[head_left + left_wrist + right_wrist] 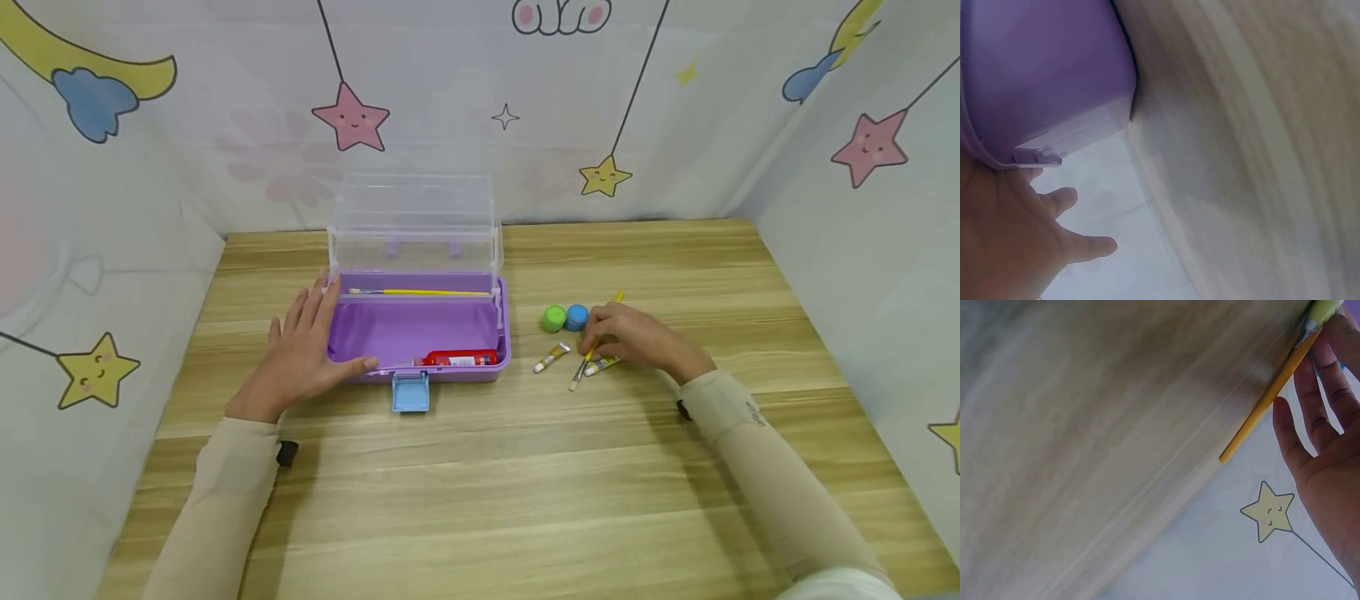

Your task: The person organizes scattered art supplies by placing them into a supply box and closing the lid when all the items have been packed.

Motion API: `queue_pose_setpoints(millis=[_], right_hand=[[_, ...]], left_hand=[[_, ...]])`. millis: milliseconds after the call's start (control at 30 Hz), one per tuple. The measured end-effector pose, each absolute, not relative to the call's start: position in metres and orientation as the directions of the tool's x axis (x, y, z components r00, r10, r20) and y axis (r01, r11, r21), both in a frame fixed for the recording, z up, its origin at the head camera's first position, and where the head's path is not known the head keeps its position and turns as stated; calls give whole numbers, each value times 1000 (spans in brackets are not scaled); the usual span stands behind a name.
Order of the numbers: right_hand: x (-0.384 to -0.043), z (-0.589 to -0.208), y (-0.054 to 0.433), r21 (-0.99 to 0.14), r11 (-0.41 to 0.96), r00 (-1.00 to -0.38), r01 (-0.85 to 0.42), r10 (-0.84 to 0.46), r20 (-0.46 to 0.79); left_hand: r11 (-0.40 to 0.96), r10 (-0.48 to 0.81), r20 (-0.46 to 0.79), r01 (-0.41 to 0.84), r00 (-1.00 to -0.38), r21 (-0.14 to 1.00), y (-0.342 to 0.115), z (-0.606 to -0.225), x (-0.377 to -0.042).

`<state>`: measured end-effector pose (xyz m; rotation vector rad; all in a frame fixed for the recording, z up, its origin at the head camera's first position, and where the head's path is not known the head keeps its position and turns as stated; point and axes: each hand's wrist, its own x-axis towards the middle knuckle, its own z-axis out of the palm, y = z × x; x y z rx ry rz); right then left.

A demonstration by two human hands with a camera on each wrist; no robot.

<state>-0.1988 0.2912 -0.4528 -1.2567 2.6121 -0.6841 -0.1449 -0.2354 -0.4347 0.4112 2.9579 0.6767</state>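
A purple storage box (420, 377) stands with its clear lid (416, 200) raised. My left hand (300, 358) rests on its left front corner, fingers spread along the side and thumb over the front rim; the left wrist view shows the palm against the box (1054, 81). Inside the box lie a red bottle (459, 358) and a yellow paintbrush (435, 292). To the right, my right hand (630, 333) pinches another yellow paintbrush (577, 379) low over the table. A paint tube (600, 367) lies beneath that hand, partly hidden. The brush's handle (1247, 434) shows beside the fingers.
A green paint pot (553, 318) and a blue one (577, 317) stand together right of the box. In front of them lies a small paint tube (552, 357). The box's blue latch (410, 394) hangs down in front. Patterned cloth (435, 67) encloses the wooden table (487, 500).
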Motion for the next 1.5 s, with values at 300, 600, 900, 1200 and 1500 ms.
queue_pose_setpoints(millis=[300,600,900,1200,1500], right_hand=[[-200,-455,292,-469,534,-624,-704,-780,48],[-199,-454,292,-487,525,-611,-698,-791,22],[-198,-454,296,-477,478,-581,-737,-809,87],[-196,-449,295,-418,450,-550,-789,-821,153],[-193,-437,295,-429,525,-618,-735,-779,106]], left_hand=[[865,273,-16,238,-962,441,-235,-434,-145],[866,273,-15,239,-962,439,-235,-434,-144],[869,273,-10,242,-962,431,-236,-435,-145],[872,275,-25,238,-961,428,-236,-435,-145],[870,274,-29,234,-961,433,-235,-434,-144]])
